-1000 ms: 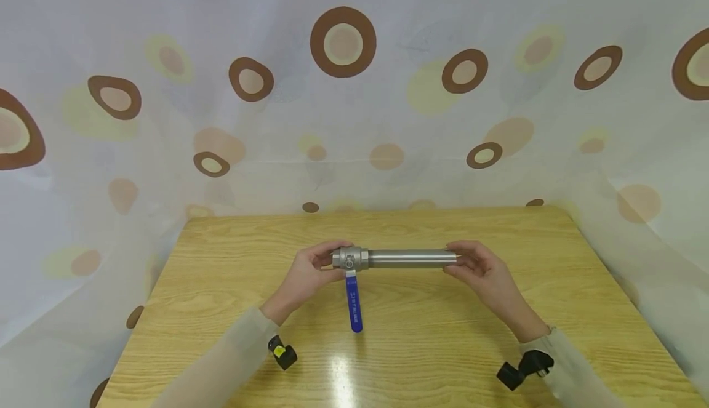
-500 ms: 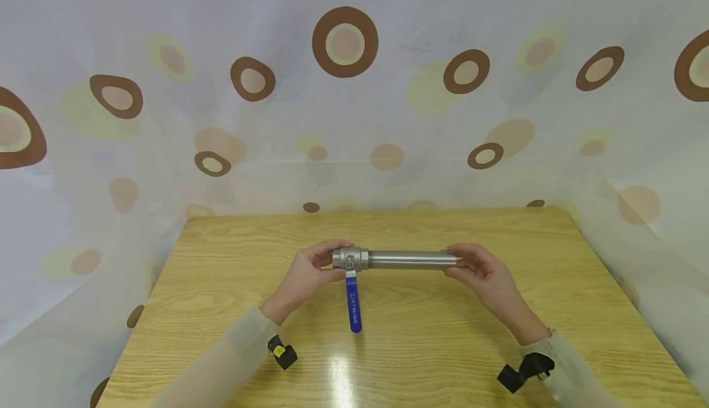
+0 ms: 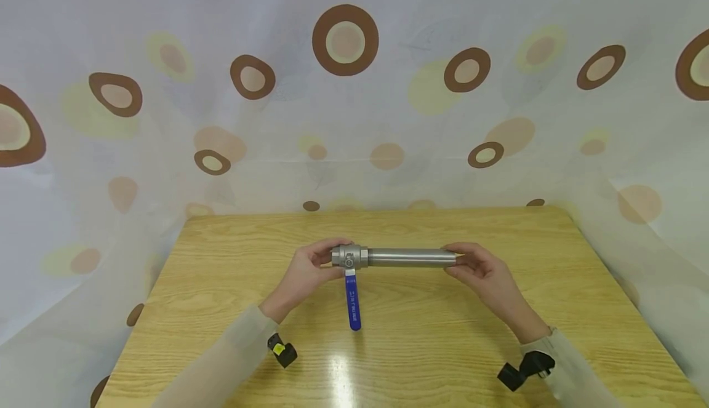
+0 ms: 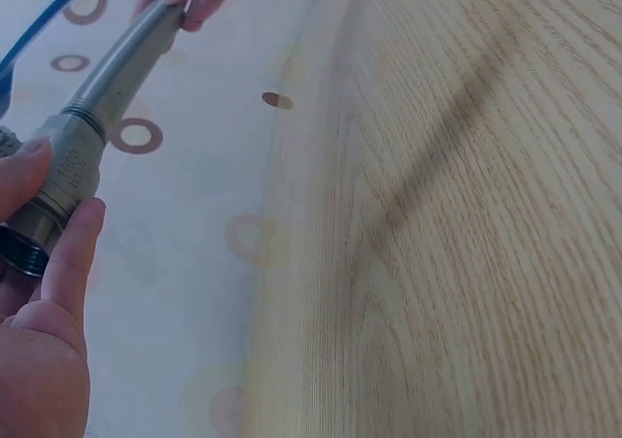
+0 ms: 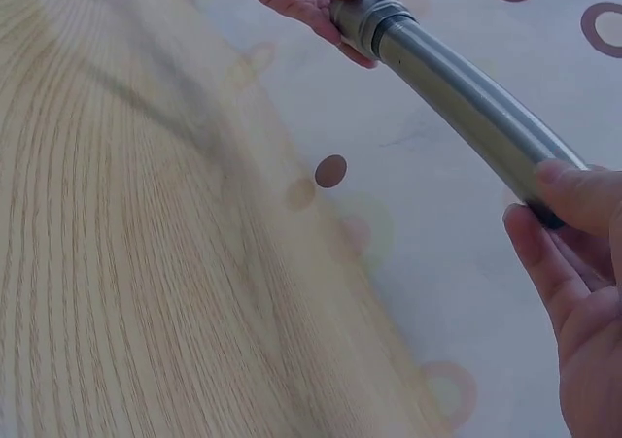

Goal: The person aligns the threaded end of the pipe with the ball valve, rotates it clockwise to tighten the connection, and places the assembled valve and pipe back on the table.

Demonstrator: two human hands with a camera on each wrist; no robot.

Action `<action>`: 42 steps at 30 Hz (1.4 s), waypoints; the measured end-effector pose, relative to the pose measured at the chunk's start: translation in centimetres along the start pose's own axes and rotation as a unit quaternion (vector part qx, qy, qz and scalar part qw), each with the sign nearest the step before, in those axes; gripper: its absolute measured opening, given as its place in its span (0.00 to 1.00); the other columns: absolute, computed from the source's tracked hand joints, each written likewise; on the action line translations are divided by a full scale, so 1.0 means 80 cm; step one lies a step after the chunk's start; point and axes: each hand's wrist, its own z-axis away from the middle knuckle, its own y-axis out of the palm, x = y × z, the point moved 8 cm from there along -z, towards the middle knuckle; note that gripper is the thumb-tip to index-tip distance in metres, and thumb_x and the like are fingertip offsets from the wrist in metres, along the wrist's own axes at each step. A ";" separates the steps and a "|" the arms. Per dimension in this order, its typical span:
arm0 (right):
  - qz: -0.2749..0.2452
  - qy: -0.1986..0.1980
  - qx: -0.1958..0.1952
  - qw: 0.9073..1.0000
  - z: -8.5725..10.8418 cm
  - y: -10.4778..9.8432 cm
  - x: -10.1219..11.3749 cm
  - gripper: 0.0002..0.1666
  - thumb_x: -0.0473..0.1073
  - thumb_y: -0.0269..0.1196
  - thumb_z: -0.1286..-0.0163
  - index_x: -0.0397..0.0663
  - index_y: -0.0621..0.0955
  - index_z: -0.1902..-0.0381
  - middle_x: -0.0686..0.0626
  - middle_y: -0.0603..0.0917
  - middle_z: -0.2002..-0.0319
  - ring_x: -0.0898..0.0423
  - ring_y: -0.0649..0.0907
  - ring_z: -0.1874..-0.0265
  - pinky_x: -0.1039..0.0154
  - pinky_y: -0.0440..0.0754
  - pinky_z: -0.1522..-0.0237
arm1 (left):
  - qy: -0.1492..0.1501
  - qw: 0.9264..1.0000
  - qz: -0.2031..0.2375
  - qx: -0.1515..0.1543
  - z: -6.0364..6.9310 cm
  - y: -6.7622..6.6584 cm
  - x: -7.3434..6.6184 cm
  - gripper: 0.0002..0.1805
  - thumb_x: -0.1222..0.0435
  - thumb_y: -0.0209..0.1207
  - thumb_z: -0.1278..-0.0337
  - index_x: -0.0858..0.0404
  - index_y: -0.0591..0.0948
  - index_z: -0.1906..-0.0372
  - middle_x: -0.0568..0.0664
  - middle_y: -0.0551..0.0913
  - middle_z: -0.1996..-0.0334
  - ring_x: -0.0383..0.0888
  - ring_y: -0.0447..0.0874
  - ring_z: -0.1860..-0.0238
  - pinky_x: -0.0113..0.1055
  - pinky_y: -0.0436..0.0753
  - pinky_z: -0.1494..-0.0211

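A metal ball valve with a blue lever handle is held up off the table. Joined to its right side is a straight steel pipe, lying level across the head view. My left hand grips the valve body at its left end, thumb on the near side and fingers on the far side. The pipe's free right end is pinched between thumb and fingers of my right hand. Threads show where the pipe meets the valve in the left wrist view. The lever points toward me.
Below the hands is a wood-grain table. A white sheet with brown and yellow circles hangs behind it and along both sides. Each sleeve carries a black wrist camera, such as the right one.
Both hands keep their hold on the valve and pipe, nearly in place. The pipe's right end dipped very slightly and came back up.
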 end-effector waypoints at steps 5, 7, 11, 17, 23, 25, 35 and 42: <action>0.020 0.006 -0.011 1.000 0.000 -0.003 -0.001 0.22 0.32 0.61 0.24 0.36 0.78 0.34 0.60 0.86 0.51 0.63 0.88 0.56 0.68 0.88 0.53 | 0.002 1.000 0.002 0.001 0.000 0.000 -0.002 0.29 0.79 0.67 0.42 0.65 0.80 0.34 0.60 0.77 0.33 0.58 0.82 0.37 0.43 0.87 0.42; 0.030 0.009 -0.012 0.999 -0.001 -0.004 0.000 0.22 0.33 0.61 0.23 0.38 0.78 0.34 0.59 0.88 0.54 0.62 0.88 0.57 0.69 0.87 0.53 | 0.003 1.000 0.004 -0.001 0.000 -0.001 -0.002 0.29 0.79 0.67 0.42 0.65 0.80 0.34 0.60 0.78 0.33 0.58 0.82 0.37 0.43 0.87 0.42; 0.022 0.009 -0.006 1.000 -0.003 -0.003 0.003 0.25 0.32 0.63 0.25 0.37 0.77 0.32 0.58 0.87 0.51 0.62 0.88 0.56 0.68 0.88 0.53 | 0.006 1.000 0.005 -0.004 0.000 -0.002 -0.003 0.29 0.79 0.66 0.42 0.66 0.80 0.34 0.61 0.79 0.34 0.58 0.82 0.37 0.42 0.88 0.43; 0.004 0.003 -0.010 1.000 -0.004 -0.003 0.004 0.25 0.29 0.64 0.27 0.32 0.76 0.34 0.58 0.86 0.52 0.63 0.87 0.56 0.67 0.88 0.54 | 0.008 1.000 0.005 -0.003 0.000 -0.001 -0.004 0.29 0.79 0.66 0.42 0.67 0.80 0.34 0.61 0.79 0.34 0.59 0.82 0.37 0.42 0.88 0.43; 0.047 0.026 -0.024 0.998 -0.002 -0.007 -0.001 0.24 0.36 0.65 0.25 0.36 0.79 0.34 0.62 0.87 0.53 0.65 0.87 0.55 0.69 0.88 0.55 | 0.008 1.000 0.005 -0.002 0.000 -0.001 -0.005 0.29 0.78 0.66 0.42 0.66 0.80 0.34 0.61 0.79 0.35 0.59 0.82 0.37 0.43 0.88 0.43; 0.045 0.027 -0.018 0.998 -0.002 -0.006 -0.001 0.25 0.35 0.65 0.25 0.38 0.78 0.32 0.59 0.87 0.53 0.63 0.87 0.55 0.69 0.88 0.55 | 0.007 1.000 0.006 -0.002 0.000 -0.001 -0.005 0.29 0.78 0.66 0.42 0.66 0.80 0.34 0.61 0.79 0.35 0.59 0.82 0.37 0.43 0.88 0.43; 0.050 0.023 -0.016 0.998 -0.001 -0.003 0.002 0.23 0.35 0.65 0.25 0.42 0.80 0.34 0.56 0.86 0.52 0.63 0.87 0.57 0.67 0.88 0.55 | 0.006 1.000 0.004 -0.002 0.001 -0.001 -0.003 0.29 0.78 0.66 0.42 0.66 0.80 0.34 0.61 0.79 0.35 0.59 0.82 0.37 0.42 0.88 0.43; -0.004 -0.005 0.006 1.000 -0.003 0.002 0.005 0.28 0.27 0.64 0.28 0.38 0.76 0.32 0.59 0.82 0.47 0.63 0.87 0.57 0.68 0.88 0.55 | 0.006 1.000 0.009 -0.002 0.002 -0.001 -0.003 0.29 0.78 0.66 0.43 0.67 0.80 0.34 0.61 0.79 0.35 0.58 0.82 0.37 0.42 0.87 0.42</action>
